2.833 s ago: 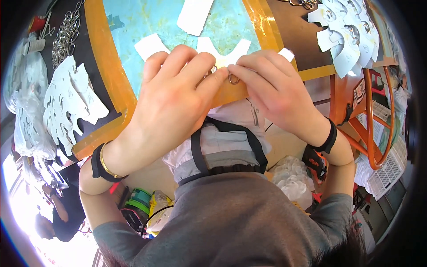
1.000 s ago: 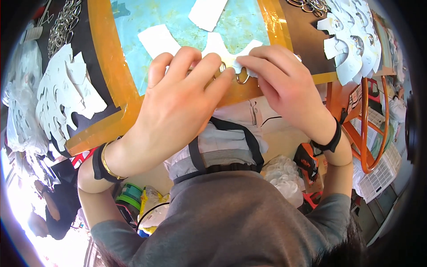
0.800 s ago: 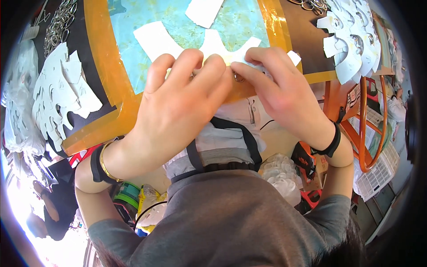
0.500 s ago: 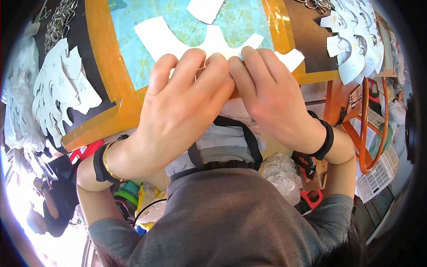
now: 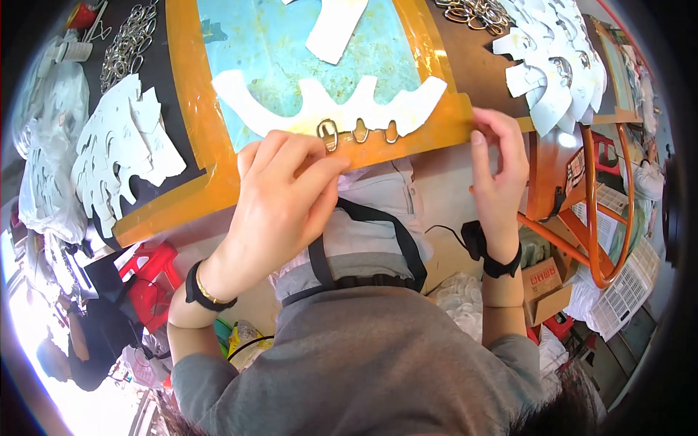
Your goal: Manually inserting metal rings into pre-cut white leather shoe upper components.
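A white cut-out piece with curved prongs (image 5: 338, 109) lies on the blue sheet (image 5: 280, 54) in front of me. Three oval metal rings sit along its near edge: a left ring (image 5: 328, 135), a middle ring (image 5: 360, 130) and a right ring (image 5: 391, 131). My left hand (image 5: 280, 192) is at the table edge, its curled fingers close beside the left ring. Its thumb is mostly hidden, and whatever it may pinch does not show. To the right, off the piece, my right hand (image 5: 500, 171) is open and holds nothing, thumb and fingers apart.
Another white piece (image 5: 338, 33) lies farther back. Stacked white cut-outs (image 5: 120, 149) and a pile of metal rings (image 5: 129, 47) are at left; more rings (image 5: 476, 14) and white pieces with rings (image 5: 556, 65) are at right. Orange-brown tape (image 5: 182, 87) borders the blue sheet.
My hands were together over the white piece's near edge. The right hand has moved away to the right and opened; the left has drawn slightly back, leaving the three rings visible.
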Demonstrator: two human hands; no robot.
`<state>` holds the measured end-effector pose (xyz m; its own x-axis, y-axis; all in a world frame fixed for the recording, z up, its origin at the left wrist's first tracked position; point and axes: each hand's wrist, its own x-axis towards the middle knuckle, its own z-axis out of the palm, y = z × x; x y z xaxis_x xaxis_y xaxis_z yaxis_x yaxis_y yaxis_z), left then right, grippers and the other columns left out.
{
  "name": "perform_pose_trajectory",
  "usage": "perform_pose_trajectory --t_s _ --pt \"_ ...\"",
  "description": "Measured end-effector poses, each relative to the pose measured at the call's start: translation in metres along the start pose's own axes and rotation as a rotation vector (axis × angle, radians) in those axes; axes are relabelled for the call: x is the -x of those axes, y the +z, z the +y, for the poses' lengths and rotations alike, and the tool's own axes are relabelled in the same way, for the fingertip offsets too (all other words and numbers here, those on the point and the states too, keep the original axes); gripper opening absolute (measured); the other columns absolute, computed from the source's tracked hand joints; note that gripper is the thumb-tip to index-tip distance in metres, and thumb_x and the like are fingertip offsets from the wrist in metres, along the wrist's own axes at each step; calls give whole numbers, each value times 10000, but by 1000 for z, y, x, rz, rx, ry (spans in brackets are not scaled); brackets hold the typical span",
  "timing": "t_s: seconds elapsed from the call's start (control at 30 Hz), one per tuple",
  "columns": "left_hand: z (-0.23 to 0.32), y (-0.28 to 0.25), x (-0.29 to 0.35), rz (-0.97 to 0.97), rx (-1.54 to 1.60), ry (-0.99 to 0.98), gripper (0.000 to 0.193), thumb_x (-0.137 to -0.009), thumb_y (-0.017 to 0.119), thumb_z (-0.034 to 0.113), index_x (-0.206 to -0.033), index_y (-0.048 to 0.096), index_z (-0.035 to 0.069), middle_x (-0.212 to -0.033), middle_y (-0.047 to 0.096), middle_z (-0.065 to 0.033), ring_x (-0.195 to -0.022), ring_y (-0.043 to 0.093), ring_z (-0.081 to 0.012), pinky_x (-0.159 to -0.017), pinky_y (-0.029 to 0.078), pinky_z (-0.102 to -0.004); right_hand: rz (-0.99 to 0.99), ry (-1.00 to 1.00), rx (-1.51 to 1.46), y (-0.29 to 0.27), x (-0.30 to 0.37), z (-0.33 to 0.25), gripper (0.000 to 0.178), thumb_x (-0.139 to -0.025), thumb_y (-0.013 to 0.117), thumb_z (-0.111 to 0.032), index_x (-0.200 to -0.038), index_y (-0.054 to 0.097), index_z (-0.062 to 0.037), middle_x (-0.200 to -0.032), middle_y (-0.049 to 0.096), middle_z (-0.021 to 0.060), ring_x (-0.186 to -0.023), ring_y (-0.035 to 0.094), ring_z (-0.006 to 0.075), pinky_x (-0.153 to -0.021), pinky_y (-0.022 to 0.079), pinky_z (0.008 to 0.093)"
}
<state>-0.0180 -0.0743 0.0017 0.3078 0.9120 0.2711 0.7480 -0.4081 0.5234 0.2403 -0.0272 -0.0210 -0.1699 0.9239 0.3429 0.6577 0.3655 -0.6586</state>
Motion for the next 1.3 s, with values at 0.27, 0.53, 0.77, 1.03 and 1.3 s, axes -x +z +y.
perform_pose_trajectory --t_s 0.27,0.53,0.77,1.03,1.3 --pt "21 6 2 -14 32 55 182 -713 671 5 -886 660 63 -837 560 -53 -779 551 -198 -705 384 -314 -261 54 -175 23 -33 -18 386 -829 620 -48 -1206 539 -62 -908 568 79 -713 562 181 -631 460 284" --pt "23 69 49 -350 1821 -747 348 -996 392 301 -1195 499 36 -1117 580 -92 -1046 557 -197 -885 465 -327 -520 564 -892 -27 21 -50 322 -878 543 -22 -1196 508 16 -792 488 13 -602 514 75 -557 432 200" --pt "23 91 34 -66 2548 -707 339 -983 372 266 -1240 454 61 -1240 512 -89 -1164 467 -243 -977 408 -410 -428 829 -1120 -39 72 -45 428 -892 501 -19 -1303 382 5 -829 548 82 -571 538 124 -480 423 221" --pt "32 86 29 -94 2340 -636 463 -966 356 248 -1402 306 98 -1315 470 -35 -1048 483 -137 -798 409 -303 -632 744 -1242 -36 90 -30 417 -946 466 -165 -1318 352 -15 -918 535 69 -726 522 115 -636 435 251" --pt "38 80 28 -49 2137 -677 454 -952 340 224 -1349 359 5 -1233 528 -79 -976 518 -155 -749 408 -287 -419 623 -809 4 51 -34 227 -931 513 -134 -1094 550 20 -938 582 41 -889 536 93 -816 423 239"
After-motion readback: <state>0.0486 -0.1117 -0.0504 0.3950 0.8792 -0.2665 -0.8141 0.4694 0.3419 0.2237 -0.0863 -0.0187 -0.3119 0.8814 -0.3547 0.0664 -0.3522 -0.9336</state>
